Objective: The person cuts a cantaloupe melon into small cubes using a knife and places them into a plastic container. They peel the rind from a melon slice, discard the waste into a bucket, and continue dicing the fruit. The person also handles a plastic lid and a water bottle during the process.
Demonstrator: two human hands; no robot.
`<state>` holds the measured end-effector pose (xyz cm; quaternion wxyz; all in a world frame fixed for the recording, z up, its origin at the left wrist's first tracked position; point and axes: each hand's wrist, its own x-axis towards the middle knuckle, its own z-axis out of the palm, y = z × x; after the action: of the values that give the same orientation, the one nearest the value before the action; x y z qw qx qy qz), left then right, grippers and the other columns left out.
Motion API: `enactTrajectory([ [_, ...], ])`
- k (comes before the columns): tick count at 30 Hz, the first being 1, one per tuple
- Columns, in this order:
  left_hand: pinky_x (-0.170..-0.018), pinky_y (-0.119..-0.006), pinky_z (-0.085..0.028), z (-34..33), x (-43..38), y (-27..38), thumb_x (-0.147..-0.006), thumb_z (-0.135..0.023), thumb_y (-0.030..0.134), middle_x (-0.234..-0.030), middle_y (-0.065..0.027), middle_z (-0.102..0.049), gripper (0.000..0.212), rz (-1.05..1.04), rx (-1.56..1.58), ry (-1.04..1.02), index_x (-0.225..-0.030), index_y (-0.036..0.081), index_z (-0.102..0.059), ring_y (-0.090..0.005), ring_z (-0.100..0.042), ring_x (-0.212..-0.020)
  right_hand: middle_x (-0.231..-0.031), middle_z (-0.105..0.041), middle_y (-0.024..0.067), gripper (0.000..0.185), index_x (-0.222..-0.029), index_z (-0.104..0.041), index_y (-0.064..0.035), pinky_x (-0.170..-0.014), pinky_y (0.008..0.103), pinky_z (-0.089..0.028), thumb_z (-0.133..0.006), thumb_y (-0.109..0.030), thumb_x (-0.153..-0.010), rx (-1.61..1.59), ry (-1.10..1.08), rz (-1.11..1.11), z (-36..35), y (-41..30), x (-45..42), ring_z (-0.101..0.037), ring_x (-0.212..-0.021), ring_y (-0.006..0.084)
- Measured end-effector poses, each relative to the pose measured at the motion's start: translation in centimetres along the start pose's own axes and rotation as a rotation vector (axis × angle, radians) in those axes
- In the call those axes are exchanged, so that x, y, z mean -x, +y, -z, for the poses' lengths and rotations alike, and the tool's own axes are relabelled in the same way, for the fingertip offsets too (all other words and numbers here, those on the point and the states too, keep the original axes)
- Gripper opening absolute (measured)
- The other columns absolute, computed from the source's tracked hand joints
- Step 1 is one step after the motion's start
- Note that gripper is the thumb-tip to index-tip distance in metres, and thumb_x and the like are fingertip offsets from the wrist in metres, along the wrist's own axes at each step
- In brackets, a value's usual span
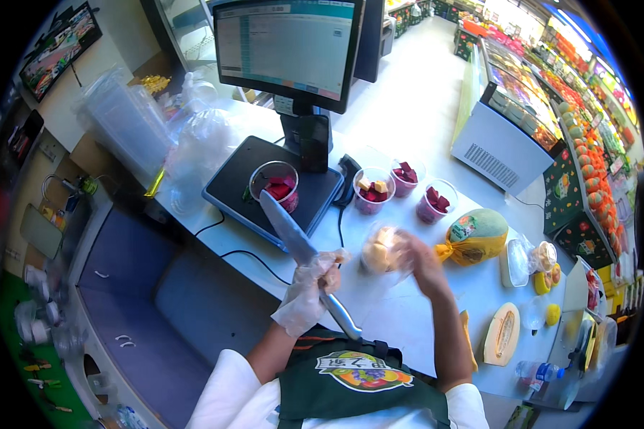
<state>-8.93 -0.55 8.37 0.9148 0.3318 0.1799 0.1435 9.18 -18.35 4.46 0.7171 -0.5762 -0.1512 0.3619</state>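
Note:
My left hand, in a clear plastic glove, grips a kitchen knife with a metal handle. Its broad blade points up and left, the tip in front of a clear cup of dark red fruit pieces on the scale. Motion blurs my right hand, which is at the right side of a clear cup of pale orange melon chunks. Whether its fingers grip the cup cannot be told. Behind stand a cup of red fruit topped with melon and two red-fruit cups.
A netted whole melon, a halved melon and a water bottle occupy the counter's right side. A monitor rises behind the scale, with a handheld scanner beside it. Plastic bags pile up left; cables cross the counter.

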Motion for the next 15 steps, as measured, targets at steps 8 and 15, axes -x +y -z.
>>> enactTrajectory([
  [8,-0.05,-0.021,-0.029,3.2,-3.6,-4.4,-0.096,-0.061,0.028,-0.06,0.0039,-0.043,0.031,0.07,-0.251,0.226,-0.112,0.002,-0.065,-0.0056,-0.039,-0.055,-0.1,-0.063,0.0035,0.043,-0.128,-0.056,-0.0036,-0.077,0.028,-0.051,-0.046,-0.038,-0.103,0.145,0.105,-0.126,6.9,2.7,-3.4,-0.059,-0.09,0.0109],
  [15,-0.049,-0.021,-0.031,1.3,-5.7,-7.3,-0.094,-0.062,0.045,-0.059,0.0036,-0.045,0.042,0.18,-0.419,0.322,-0.107,0.004,-0.067,-0.0052,-0.038,-0.053,-0.098,-0.068,0.0064,0.044,-0.119,-0.063,-0.0006,-0.076,0.0291,-0.051,-0.053,-0.039,-0.1,0.459,0.079,-0.189,6.8,2.9,-6.1,-0.061,-0.086,0.0121],
])
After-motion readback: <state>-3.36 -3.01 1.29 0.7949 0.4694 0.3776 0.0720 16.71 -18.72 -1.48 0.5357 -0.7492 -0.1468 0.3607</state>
